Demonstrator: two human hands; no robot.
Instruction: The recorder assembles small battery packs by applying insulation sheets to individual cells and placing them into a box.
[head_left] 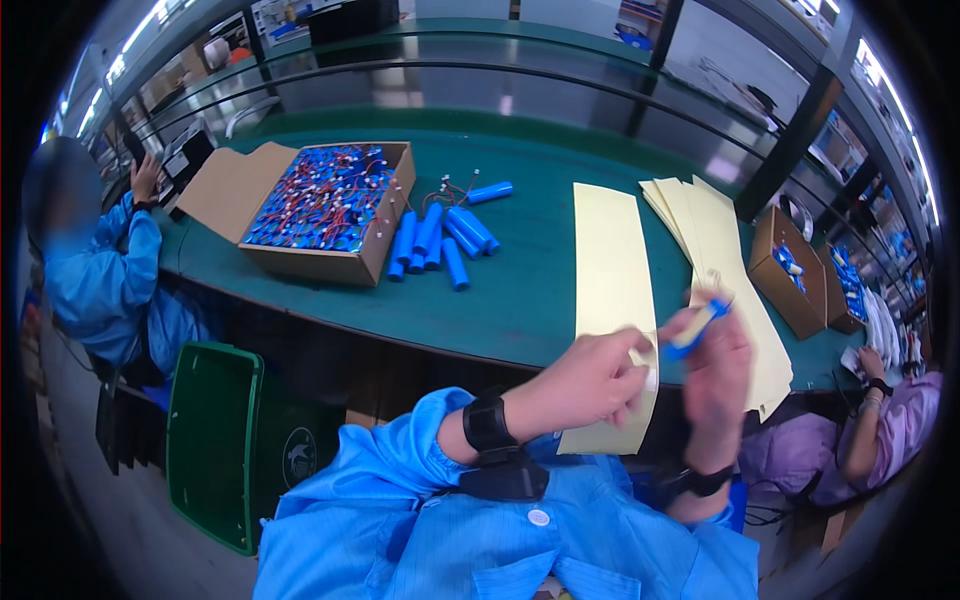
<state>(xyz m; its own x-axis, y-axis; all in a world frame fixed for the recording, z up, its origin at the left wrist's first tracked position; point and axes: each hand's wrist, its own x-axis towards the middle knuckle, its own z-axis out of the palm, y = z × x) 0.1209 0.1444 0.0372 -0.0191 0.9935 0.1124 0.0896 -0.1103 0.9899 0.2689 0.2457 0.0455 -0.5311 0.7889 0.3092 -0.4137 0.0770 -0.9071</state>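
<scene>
My right hand [718, 365] is closed on a blue cylindrical battery [698, 330] with a pale yellow strip along its side. It is slightly blurred. Close beside it, my left hand [585, 382] has its fingers curled, fingertips near the battery; whatever they may pinch is hidden. Both hands are over the near end of a long pale yellow sheet [612, 250], which overhangs the table's front edge. To the right lies a fanned stack of similar yellow sheets [735, 270]. Several loose blue batteries [455, 262] with thin wires rest left of the sheet.
An open cardboard box [315, 265] full of wired blue batteries stands left on the green table [500, 330]. Smaller boxes [785, 295] of batteries sit at right. A green bin [215, 450] stands below left. One person [95, 270] sits left, another [885, 430] right.
</scene>
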